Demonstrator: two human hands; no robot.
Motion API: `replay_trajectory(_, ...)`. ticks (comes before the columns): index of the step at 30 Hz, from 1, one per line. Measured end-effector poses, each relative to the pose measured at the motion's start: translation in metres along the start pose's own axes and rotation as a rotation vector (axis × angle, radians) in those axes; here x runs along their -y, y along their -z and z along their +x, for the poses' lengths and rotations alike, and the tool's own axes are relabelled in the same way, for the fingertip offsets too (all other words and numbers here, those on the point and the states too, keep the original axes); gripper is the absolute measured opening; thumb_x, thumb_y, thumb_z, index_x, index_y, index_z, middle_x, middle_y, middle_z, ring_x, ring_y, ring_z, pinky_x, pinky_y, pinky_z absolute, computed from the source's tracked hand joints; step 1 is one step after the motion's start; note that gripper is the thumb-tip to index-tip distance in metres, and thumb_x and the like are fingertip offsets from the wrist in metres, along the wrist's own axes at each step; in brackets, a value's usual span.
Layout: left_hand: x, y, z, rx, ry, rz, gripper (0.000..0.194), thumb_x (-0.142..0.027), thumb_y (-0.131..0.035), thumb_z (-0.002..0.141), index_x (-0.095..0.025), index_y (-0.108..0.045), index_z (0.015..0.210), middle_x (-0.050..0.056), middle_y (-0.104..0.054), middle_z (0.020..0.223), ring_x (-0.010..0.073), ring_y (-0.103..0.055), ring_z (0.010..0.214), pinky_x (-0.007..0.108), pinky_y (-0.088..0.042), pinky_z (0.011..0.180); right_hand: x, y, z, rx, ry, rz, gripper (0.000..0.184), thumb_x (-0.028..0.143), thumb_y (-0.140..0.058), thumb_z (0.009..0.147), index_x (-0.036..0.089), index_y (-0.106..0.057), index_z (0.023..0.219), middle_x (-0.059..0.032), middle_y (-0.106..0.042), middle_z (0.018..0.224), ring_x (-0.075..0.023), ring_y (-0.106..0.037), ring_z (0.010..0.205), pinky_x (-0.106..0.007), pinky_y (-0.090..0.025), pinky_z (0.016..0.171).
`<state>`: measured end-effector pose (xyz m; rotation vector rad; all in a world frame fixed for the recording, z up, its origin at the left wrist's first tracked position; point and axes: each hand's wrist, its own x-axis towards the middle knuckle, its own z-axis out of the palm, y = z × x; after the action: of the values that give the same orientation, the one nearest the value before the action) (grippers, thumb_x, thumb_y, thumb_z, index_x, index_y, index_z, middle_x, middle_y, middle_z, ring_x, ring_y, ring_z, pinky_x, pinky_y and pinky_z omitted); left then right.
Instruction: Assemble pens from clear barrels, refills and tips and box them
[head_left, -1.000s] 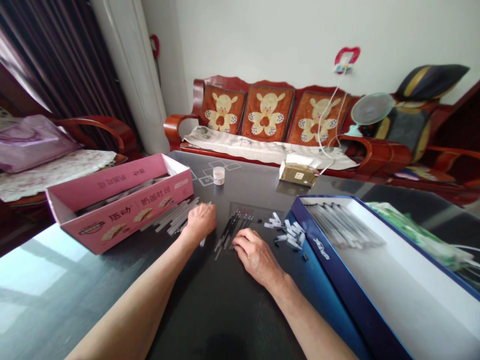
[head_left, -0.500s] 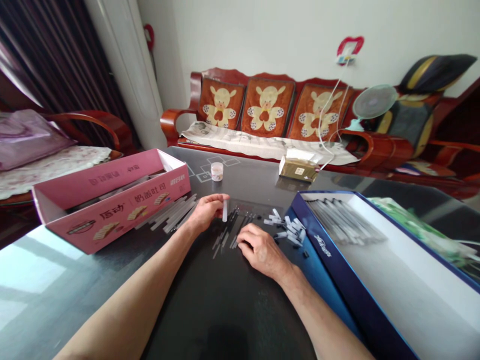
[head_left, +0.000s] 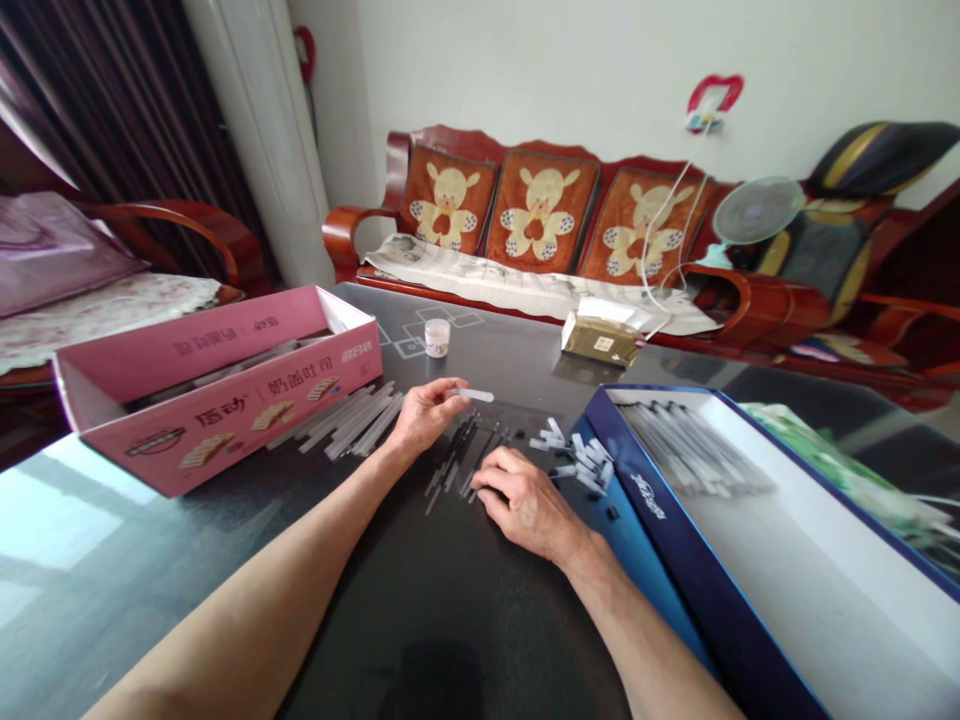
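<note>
My left hand pinches a translucent white pen barrel, which points right and lies almost level above the table. Below it, thin dark pen refills are spread on the table. My right hand rests at the near end of these refills, its thumb and fingers closed on a refill; the fingertips are partly hidden. More clear pen barrels lie to the left of my left hand. White and black pen caps are piled right of my right hand.
A pink carton stands at the left, and a blue box holding a row of pens at the right. Further back are a small white cup and a gold tissue box. A green-and-white plastic package lies beyond the blue box.
The pen barrel in my left hand has swung from upright to nearly level, pointing right, and the hand has shifted slightly up and right. My right hand has barely moved.
</note>
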<state>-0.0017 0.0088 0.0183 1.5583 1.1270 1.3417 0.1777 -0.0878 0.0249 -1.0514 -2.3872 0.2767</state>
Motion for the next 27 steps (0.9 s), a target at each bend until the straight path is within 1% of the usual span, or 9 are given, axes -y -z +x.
replay_trajectory(3, 0.001, 0.002, -0.004, -0.044, -0.184, 0.476, 0.024, -0.037, -0.064, 0.079, -0.021, -0.071, 0.096, -0.001, -0.056, 0.074, 0.0109, -0.052, 0.068, 0.022, -0.042, 0.066, 0.001, 0.003, 0.001, 0.037, 0.01, -0.013, 0.016, 0.009, -0.057, 0.084, 0.02, -0.068, 0.085, -0.0031, -0.058, 0.089, -0.0155, -0.055, 0.086, -0.029, -0.046, 0.081)
replay_trajectory(5, 0.001, 0.002, -0.007, -0.033, -0.287, 0.698, 0.023, -0.037, -0.059, 0.084, -0.023, -0.071, 0.098, 0.003, -0.059, 0.087, 0.0138, -0.055, 0.079, 0.024, -0.044, 0.072, 0.002, 0.003, 0.001, 0.057, 0.01, -0.031, 0.014, 0.012, -0.058, 0.085, 0.02, -0.069, 0.085, -0.0029, -0.058, 0.089, -0.0155, -0.055, 0.086, -0.029, -0.046, 0.08)
replay_trajectory(8, 0.002, 0.002, -0.009, 0.044, -0.439, 0.811, 0.025, -0.035, -0.05, 0.09, -0.021, -0.07, 0.098, 0.006, -0.061, 0.1, 0.0168, -0.056, 0.092, 0.027, -0.046, 0.083, 0.004, 0.002, 0.002, 0.058, 0.015, -0.064, 0.011, 0.017, -0.06, 0.086, 0.021, -0.069, 0.084, -0.0029, -0.059, 0.089, -0.016, -0.054, 0.086, -0.03, -0.046, 0.08)
replay_trajectory(11, 0.006, 0.0, -0.009, 0.16, -0.491, 0.82, 0.027, -0.03, -0.044, 0.094, -0.019, -0.067, 0.103, 0.007, -0.063, 0.098, 0.0158, -0.058, 0.092, 0.026, -0.046, 0.087, 0.007, 0.0, 0.003, -0.012, 0.042, -0.069, 0.01, 0.019, -0.059, 0.088, 0.021, -0.067, 0.083, -0.0036, -0.061, 0.093, -0.0172, -0.055, 0.089, -0.033, -0.046, 0.083)
replay_trajectory(13, 0.008, -0.001, -0.009, 0.194, -0.493, 0.841, 0.03, -0.028, -0.041, 0.095, -0.019, -0.062, 0.113, 0.006, -0.064, 0.095, 0.0153, -0.059, 0.089, 0.026, -0.047, 0.085, 0.009, -0.001, 0.003, -0.128, 0.054, -0.053, 0.011, 0.018, -0.054, 0.09, 0.02, -0.065, 0.088, -0.0049, -0.062, 0.096, -0.0182, -0.056, 0.093, -0.034, -0.046, 0.086)
replay_trajectory(16, 0.007, -0.002, -0.01, 0.216, -0.525, 0.881, 0.037, -0.021, -0.036, 0.094, -0.018, -0.051, 0.128, 0.006, -0.064, 0.095, 0.0155, -0.059, 0.089, 0.026, -0.048, 0.083, 0.005, -0.001, 0.003, -0.409, 0.006, -0.021, 0.014, 0.016, -0.048, 0.091, 0.02, -0.061, 0.095, -0.0072, -0.063, 0.098, -0.0191, -0.058, 0.096, -0.035, -0.048, 0.088)
replay_trajectory(21, -0.001, -0.004, -0.014, 0.321, -0.526, 0.942, 0.046, -0.009, -0.032, 0.088, -0.016, -0.046, 0.131, 0.008, -0.063, 0.1, 0.016, -0.059, 0.092, 0.026, -0.049, 0.082, -0.012, 0.006, 0.003, -0.847, -0.242, 0.152, 0.012, 0.021, -0.052, 0.089, 0.021, -0.056, 0.101, -0.0051, -0.064, 0.091, -0.0157, -0.063, 0.082, -0.03, -0.054, 0.074)
replay_trajectory(24, -0.005, -0.004, -0.015, 0.356, -0.483, 0.989, 0.045, -0.009, -0.034, 0.086, -0.019, -0.049, 0.127, 0.007, -0.062, 0.1, 0.0165, -0.059, 0.095, 0.026, -0.049, 0.083, -0.019, 0.02, 0.006, -1.02, -0.322, 0.315, 0.03, 0.025, -0.054, 0.087, 0.022, -0.05, 0.117, -0.0028, -0.062, 0.092, -0.0133, -0.063, 0.077, -0.029, -0.055, 0.07)
replay_trajectory(27, -0.007, -0.003, -0.016, 0.376, -0.466, 1.0, 0.044, -0.009, -0.035, 0.086, -0.02, -0.051, 0.126, 0.007, -0.062, 0.099, 0.0171, -0.058, 0.095, 0.027, -0.049, 0.085, -0.022, 0.041, 0.007, -1.126, -0.337, 0.349, 0.032, 0.027, -0.056, 0.086, 0.022, -0.05, 0.117, -0.0013, -0.06, 0.09, -0.0125, -0.064, 0.077, -0.027, -0.056, 0.067)
